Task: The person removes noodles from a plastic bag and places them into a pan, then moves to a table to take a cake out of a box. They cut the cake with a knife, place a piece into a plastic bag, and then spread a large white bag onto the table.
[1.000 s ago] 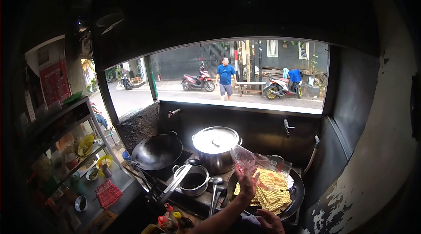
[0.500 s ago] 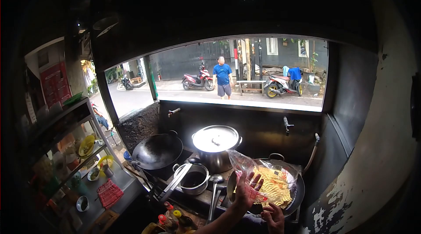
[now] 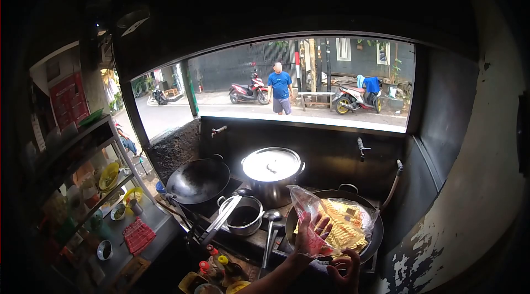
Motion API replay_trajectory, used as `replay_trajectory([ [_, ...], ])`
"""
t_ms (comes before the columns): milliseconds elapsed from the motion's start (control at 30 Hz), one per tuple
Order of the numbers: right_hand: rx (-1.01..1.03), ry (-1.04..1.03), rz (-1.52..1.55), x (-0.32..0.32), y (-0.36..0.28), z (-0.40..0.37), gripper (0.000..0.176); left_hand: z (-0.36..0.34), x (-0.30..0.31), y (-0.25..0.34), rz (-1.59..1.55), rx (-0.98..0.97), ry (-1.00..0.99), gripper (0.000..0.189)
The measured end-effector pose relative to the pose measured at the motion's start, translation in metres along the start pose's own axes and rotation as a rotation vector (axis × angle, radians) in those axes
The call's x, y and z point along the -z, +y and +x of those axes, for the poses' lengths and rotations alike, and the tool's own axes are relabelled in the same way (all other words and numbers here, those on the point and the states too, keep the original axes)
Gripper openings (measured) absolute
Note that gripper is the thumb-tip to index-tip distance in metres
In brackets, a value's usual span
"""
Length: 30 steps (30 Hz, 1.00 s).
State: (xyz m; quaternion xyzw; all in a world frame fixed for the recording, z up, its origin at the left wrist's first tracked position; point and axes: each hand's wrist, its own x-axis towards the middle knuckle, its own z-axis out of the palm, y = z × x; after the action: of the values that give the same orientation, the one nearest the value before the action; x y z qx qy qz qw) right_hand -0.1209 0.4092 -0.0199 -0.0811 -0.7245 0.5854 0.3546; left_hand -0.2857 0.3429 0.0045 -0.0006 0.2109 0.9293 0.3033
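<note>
We are resting our left hand (image 3: 311, 239), fingers spread, against a plastic bag (image 3: 305, 201) over noodles (image 3: 341, 221) in a wok (image 3: 376, 242), and holding our right hand (image 3: 345, 269) curled, its grip unclear. We are judging the bag light, slippery, best pinched edgewise.

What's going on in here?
Someone is at a stove with a clear plastic bag and wavy yellow noodles at a wide wok. Their left hand, fingers spread, is against the bag; their right hand is near the wok's near edge, fingers bent. A large lidded pot stands alongside. Outside the opening, a person in a blue shirt is standing in the street.
</note>
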Motion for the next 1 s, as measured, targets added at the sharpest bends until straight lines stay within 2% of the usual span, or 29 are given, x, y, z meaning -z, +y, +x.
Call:
replay_trajectory([
  [100, 0.084, 0.014, -0.006, -0.001, 0.008, -0.002, 0.071, -0.003, -0.003, 0.002, -0.035, 0.017, -0.023, 0.062],
  [200, -0.011, 0.143, 0.278, -0.004, 0.016, -0.011, 0.056, -0.015, -0.013, 0.007, -0.031, 0.061, 0.003, 0.059],
  [267, 0.010, 0.129, 0.262, -0.001, 0.030, -0.012, 0.062, -0.013, -0.004, 0.006, -0.061, 0.074, -0.012, 0.061],
  [333, -0.046, 0.240, 0.393, -0.002, 0.025, -0.010, 0.067, -0.021, -0.003, 0.009, -0.144, 0.161, -0.062, 0.057],
  [367, -0.028, 0.226, 0.423, -0.002, 0.029, -0.007, 0.082, -0.023, -0.005, 0.009, -0.109, 0.114, -0.019, 0.053],
  [400, -0.015, 0.230, 0.425, -0.004, 0.028, -0.002, 0.082, -0.026, -0.004, 0.012, -0.146, 0.169, -0.077, 0.049],
  [467, 0.159, 0.149, 0.176, -0.006, 0.021, -0.006, 0.084, -0.037, -0.001, 0.012, -0.073, 0.152, -0.079, 0.049],
  [533, 0.202, 0.111, 0.149, -0.008, 0.022, -0.010, 0.080, -0.047, 0.009, 0.009, -0.055, 0.157, -0.076, 0.051],
  [600, 0.347, 0.007, 0.093, -0.009, 0.070, -0.007, 0.105, -0.047, 0.021, 0.007, 0.024, 0.149, -0.091, 0.059],
  [633, 0.307, 0.070, 0.182, -0.010, 0.136, -0.012, 0.086, -0.052, 0.019, 0.008, 0.067, 0.152, -0.060, 0.060],
  [667, 0.299, 0.064, 0.178, -0.009, 0.129, -0.017, 0.086, -0.061, 0.017, 0.008, 0.104, 0.158, -0.020, 0.061],
  [833, 0.353, -0.094, -0.191, -0.018, 0.010, -0.023, 0.044, -0.078, 0.030, 0.020, 0.142, 0.182, -0.004, 0.065],
  [867, 0.370, -0.124, -0.267, -0.021, 0.000, -0.024, 0.040, -0.081, 0.037, 0.022, 0.154, 0.209, -0.012, 0.067],
  [900, 0.473, -0.193, -0.377, -0.021, 0.003, -0.025, 0.060, -0.077, 0.044, 0.021, 0.108, 0.187, -0.091, 0.070],
  [933, 0.484, -0.229, -0.393, -0.022, 0.003, -0.030, 0.056, -0.078, 0.053, 0.024, 0.104, 0.186, -0.095, 0.070],
  [1000, 0.409, -0.269, -0.368, -0.032, 0.002, -0.042, 0.047, -0.086, 0.064, 0.035, 0.026, 0.331, -0.194, 0.059],
])
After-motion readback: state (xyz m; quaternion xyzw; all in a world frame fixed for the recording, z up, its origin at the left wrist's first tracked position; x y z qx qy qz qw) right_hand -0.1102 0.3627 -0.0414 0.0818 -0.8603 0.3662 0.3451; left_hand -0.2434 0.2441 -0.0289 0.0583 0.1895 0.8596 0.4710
